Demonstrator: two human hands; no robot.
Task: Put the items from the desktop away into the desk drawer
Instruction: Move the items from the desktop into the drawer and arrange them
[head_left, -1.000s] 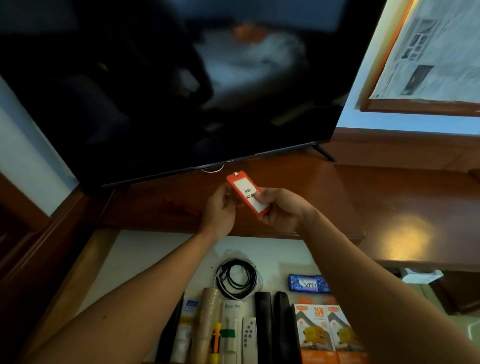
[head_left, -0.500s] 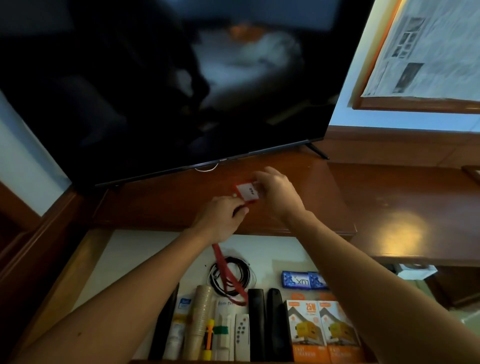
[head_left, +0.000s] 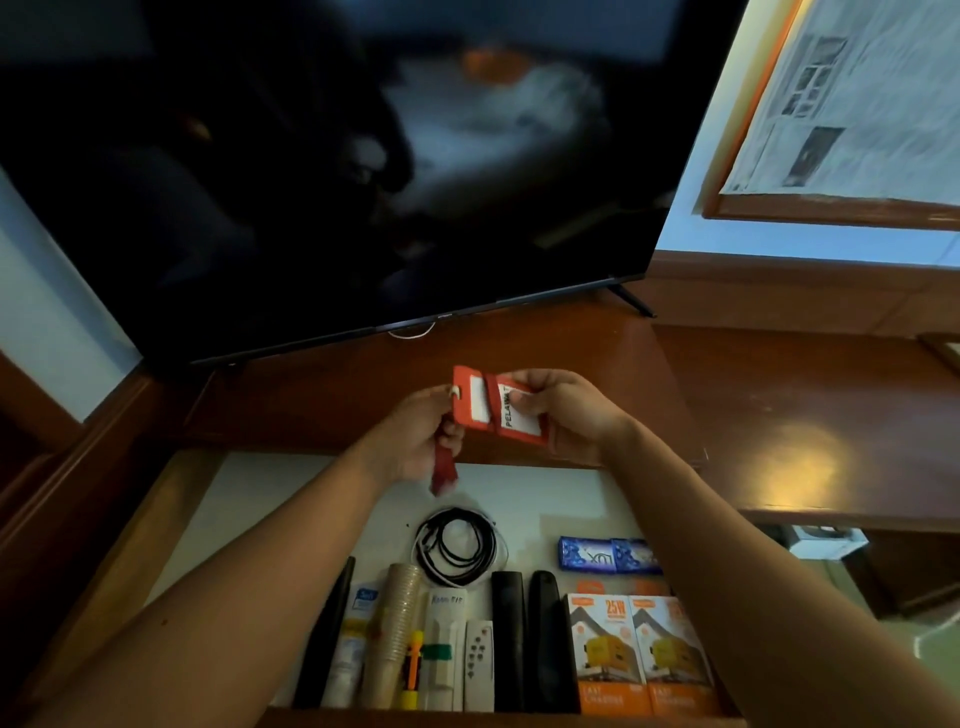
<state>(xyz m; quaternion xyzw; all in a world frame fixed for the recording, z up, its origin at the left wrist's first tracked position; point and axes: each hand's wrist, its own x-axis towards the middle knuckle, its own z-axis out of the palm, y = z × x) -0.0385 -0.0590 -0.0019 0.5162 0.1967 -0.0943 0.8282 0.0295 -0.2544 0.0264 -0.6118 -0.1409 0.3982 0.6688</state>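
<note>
Strap (head_left: 444, 470) now wrapped over badge (head_left: 496, 410); both hands (head_left: 566, 415) above drawer (head_left: 291, 499) edge.

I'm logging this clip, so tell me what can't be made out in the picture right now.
Head view only:
- Badge text: the strap across it and the right hand cover part of the label.
- Strap end: blurred below the left hand.
- Drawer front row: cut off by the bottom edge and both forearms.
- TV: only dim reflections.
</note>
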